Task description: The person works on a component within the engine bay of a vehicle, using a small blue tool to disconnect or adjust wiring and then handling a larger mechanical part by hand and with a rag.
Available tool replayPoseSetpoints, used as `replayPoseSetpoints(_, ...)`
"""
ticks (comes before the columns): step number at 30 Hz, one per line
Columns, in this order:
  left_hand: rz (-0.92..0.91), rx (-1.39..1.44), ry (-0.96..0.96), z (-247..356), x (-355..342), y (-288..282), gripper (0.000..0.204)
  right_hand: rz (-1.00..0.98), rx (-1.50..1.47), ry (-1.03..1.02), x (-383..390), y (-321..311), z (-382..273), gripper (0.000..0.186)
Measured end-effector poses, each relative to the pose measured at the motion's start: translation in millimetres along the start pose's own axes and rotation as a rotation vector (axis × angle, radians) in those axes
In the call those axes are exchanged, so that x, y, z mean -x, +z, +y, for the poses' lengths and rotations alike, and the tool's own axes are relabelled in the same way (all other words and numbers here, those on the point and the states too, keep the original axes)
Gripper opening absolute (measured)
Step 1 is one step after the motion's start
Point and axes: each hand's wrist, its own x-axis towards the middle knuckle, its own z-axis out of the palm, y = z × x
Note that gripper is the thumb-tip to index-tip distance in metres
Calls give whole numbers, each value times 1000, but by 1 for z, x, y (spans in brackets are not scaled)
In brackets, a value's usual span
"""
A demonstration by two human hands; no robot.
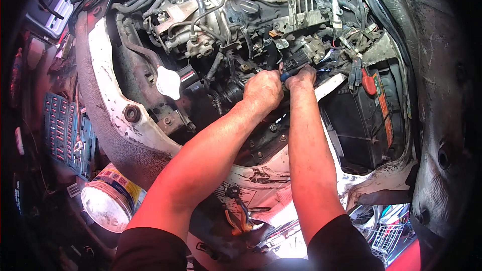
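Note:
Both my arms reach into a vehicle's engine bay, in front of the engine (251, 7). My left hand (263, 90) is closed, knuckles up, just below a black hose (271, 52); whatever its fingers grip is hidden. Close beside it, my right hand (302, 78) is closed too, its fingers curled under a black ribbed part (296, 61). A small blue piece (285, 76) shows between the two hands, and I cannot tell which hand holds it. The fingertips of both hands are out of sight.
A black battery (351, 125) with a red terminal cover (369, 84) sits to the right. Left of my hands is a white reservoir cap (168, 82). The white body frame (150, 125) curves in front. A blue socket tray (60, 125) and white bucket (103, 208) stand outside at left.

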Motion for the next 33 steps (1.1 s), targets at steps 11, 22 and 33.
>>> replayPoseSetpoints(11, -91, 109, -92, 2, -6, -8, 29, -30, 70, 11, 5, -1, 0, 30)
replayPoseSetpoints(22, 177, -164, 63, 6, -1, 5, 23, -93, 20, 8, -8, 0, 1, 33)
replayPoseSetpoints(33, -55, 12, -39, -1, -1, 7, 27, -61, 92, 36, 8, 1, 2, 37)
